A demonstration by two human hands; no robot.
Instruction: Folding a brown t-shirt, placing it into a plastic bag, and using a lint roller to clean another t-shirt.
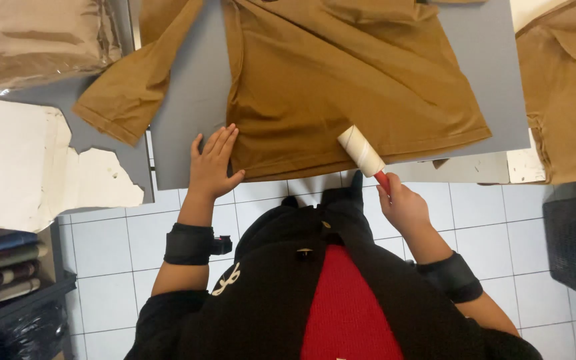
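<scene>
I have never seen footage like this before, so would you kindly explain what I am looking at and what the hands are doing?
There is no machine here: a person works with two bare hands, and the single picture comes from a camera worn on their head, looking straight down. That is why you see their dark top and the tiled floor at the bottom.

In front of them is a grey table with a brown garment spread flat on it. The left hand lies flat, pressing on the garment's lower edge. The right hand has its grip closed on the red handle of a lint roller, whose white roll rests on the garment's hem.

Another brown garment lies at the right, a bagged one at top left, and torn white paper at the left.
</scene>
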